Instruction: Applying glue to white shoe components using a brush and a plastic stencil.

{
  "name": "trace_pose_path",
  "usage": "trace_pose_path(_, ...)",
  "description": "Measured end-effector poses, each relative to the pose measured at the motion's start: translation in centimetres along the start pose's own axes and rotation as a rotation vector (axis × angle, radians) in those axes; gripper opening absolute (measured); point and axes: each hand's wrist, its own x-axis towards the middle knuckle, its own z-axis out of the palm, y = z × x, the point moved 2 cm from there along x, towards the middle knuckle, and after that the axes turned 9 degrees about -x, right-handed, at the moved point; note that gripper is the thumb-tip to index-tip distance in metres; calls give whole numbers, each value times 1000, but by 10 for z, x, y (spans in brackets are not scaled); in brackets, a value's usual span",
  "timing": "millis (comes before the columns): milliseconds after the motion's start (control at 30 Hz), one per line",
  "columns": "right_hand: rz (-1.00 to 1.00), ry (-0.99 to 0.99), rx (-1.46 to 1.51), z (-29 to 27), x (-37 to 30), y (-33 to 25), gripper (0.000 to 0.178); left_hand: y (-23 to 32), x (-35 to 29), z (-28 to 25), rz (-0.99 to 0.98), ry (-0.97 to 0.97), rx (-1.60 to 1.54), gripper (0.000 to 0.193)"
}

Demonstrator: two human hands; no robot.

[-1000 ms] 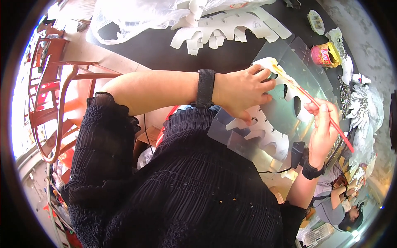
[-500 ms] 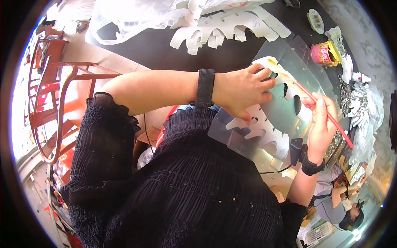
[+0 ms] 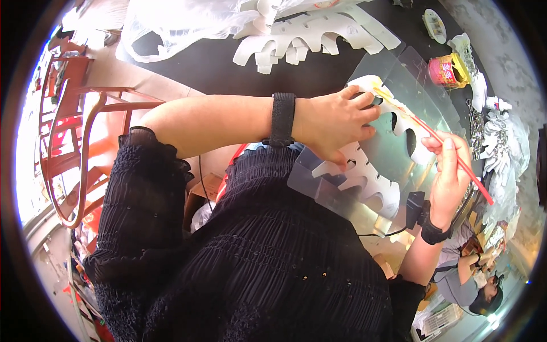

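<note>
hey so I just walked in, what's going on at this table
A person has a slim red stick in the right hand, its tip at a scalloped white piece with yellowish smears. The left hand is spread, fingertips at that piece, thumb toward a second white piece. Both pieces lie over clear sheeting. A pink-and-yellow tub is nearby. Whether the tip touches the piece is hard to tell.

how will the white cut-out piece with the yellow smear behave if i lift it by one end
The white cut-out piece would probably feel light and sag or flex, since it looks like thin sheet. It may bend most at the deep notches, where it narrows. The yellow smear could make that stretch tacky or slick.
</note>
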Motion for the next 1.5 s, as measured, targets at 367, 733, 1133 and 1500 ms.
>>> trace_pose_path(367, -8, 12, 6, -6, -2, 3, 21, -1, 0, 0, 8, -5, -4, 67)
trace_pose_path(733, -4, 31, 42, -5, -3, 5, 21, 0, -1, 0, 17, 19, 13, 66)
trace_pose_path(1133, -33, 16, -20, -4, -6, -2, 18, -1, -1, 1, 9, 12, 4, 68)
trace_pose_path(1500, -14, 14, -6, 8, 0, -1, 18, 0, 0, 0, 10, 10, 16, 68)
